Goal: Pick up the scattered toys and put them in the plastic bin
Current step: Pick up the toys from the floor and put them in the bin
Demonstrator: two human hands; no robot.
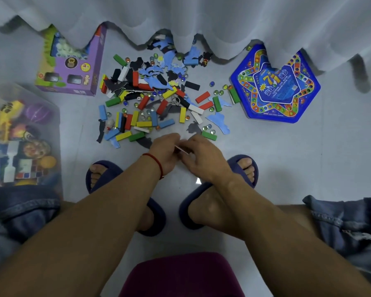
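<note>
- Wooden blocks (135, 118), glass marbles (217, 92) and foam puzzle pieces (159, 71) lie scattered on the floor (287, 157), just beyond both hands.
- Left hand (166, 152) and right hand (201, 155) meet over a thin pale piece (181, 149), fingers curled around it; its long axis runs across between them.
- Plastic bin (24, 133), already holding toys, sits well off to the left hand's side, so that hand is nearer to it.
- What the piece is stays hard to make out, and the curtain (201, 18) hides the pile's far edge.
</note>
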